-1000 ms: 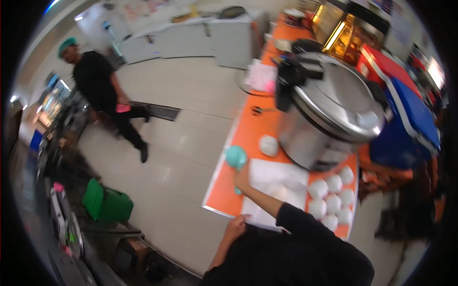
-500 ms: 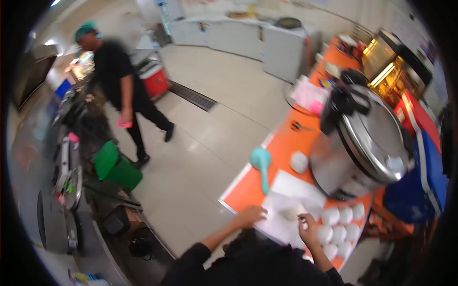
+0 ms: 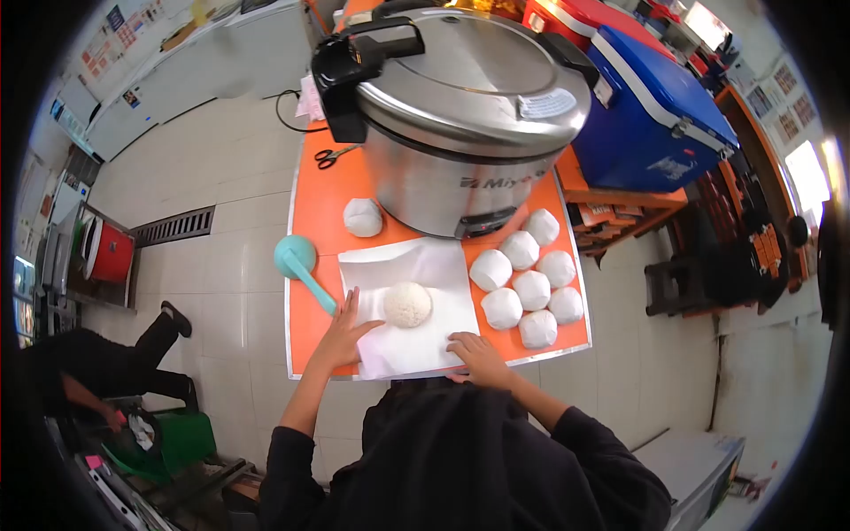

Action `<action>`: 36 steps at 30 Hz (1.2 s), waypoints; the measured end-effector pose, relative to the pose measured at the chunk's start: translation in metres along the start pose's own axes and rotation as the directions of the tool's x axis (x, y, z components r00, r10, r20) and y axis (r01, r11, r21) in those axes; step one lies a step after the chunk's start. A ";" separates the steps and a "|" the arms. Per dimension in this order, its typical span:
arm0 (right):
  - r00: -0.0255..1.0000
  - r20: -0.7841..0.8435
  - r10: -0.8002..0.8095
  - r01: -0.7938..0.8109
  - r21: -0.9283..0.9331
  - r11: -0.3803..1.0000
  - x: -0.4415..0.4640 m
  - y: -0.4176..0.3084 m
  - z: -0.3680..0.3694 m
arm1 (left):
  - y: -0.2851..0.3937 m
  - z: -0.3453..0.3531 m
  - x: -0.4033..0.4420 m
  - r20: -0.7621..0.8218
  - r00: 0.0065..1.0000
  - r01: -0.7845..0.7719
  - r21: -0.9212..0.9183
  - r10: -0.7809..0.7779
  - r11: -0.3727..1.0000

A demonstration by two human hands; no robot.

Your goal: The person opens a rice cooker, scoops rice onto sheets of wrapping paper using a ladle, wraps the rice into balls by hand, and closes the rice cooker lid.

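Note:
A rounded mound of rice (image 3: 408,305) sits on white paper sheets (image 3: 443,265) near the front of the orange table (image 3: 328,195). My left hand (image 3: 341,336) lies at the paper's left edge, fingers apart, beside the handle of a turquoise scoop (image 3: 295,257). At the paper's front right corner is my right hand (image 3: 479,358), its fingers spread and touching the edge. Several white wrapped bundles (image 3: 532,290) stand to the right, and a single bundle (image 3: 362,217) lies behind the paper.
A large steel cooker (image 3: 460,115) stands at the table's back, with scissors (image 3: 336,157) to its left. A blue cooler (image 3: 655,115) and a red one (image 3: 593,19) are behind right. At the lower left, a person (image 3: 106,363) is by a green bin (image 3: 181,442).
The scoop was in a hand earlier and now lies on the table. Both hands have come to the paper's edges. The view has turned toward the table, and the other person appears lower left.

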State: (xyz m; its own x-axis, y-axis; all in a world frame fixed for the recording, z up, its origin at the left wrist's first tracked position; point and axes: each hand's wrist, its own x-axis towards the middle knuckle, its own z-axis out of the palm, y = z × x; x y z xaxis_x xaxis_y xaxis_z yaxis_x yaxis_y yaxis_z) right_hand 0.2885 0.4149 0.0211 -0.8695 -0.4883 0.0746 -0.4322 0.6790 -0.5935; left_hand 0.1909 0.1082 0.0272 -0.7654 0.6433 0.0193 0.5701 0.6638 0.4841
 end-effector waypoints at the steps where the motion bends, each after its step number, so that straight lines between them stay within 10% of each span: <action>1: 1.000 0.008 -0.008 0.008 0.002 1.000 -0.001 0.001 0.002 | -0.003 0.006 -0.009 -0.030 0.999 -0.017 0.014 0.017 1.000; 7: 0.999 0.002 -0.053 0.053 -0.008 0.999 -0.011 0.004 0.010 | -0.012 0.034 -0.047 -0.113 0.984 -0.153 -0.169 0.135 0.974; 13: 0.984 -0.156 0.089 -0.083 0.042 0.996 -0.008 0.012 0.014 | -0.026 0.065 -0.060 -0.164 0.832 0.328 -0.624 -0.530 0.709; 22: 0.984 -0.138 -0.113 0.093 -0.142 0.985 -0.027 0.016 0.010 | 0.001 0.037 -0.065 -0.214 0.976 -0.082 -0.264 0.024 0.961; 27: 0.923 -0.019 0.385 -0.342 0.418 0.842 -0.033 0.025 0.011 | 0.006 0.068 -0.079 -0.240 0.822 0.220 -0.704 -0.517 0.676; 30: 0.800 -0.267 0.538 -0.269 0.641 0.719 0.005 0.031 0.012 | 0.006 0.077 -0.048 -0.379 0.632 0.201 -0.762 -0.676 0.615; 33: 0.663 -0.341 0.667 -0.463 0.513 0.723 0.039 0.016 0.003 | 0.022 0.057 0.003 -0.420 0.540 0.389 -0.644 -0.729 0.659; 36: 0.740 -0.287 0.608 -0.562 0.231 0.794 0.041 0.032 0.023 | 0.028 0.044 0.010 -0.266 0.568 0.676 -0.389 -0.779 0.626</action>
State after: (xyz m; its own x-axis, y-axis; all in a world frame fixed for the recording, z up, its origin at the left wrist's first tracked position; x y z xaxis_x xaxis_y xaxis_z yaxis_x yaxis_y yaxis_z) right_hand 0.2450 0.4037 -0.0135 -0.9751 0.2085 -0.0758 0.2012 0.6871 -0.6982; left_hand 0.2120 0.1502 0.0019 -0.9581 -0.2533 -0.1338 -0.2771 0.7016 0.6565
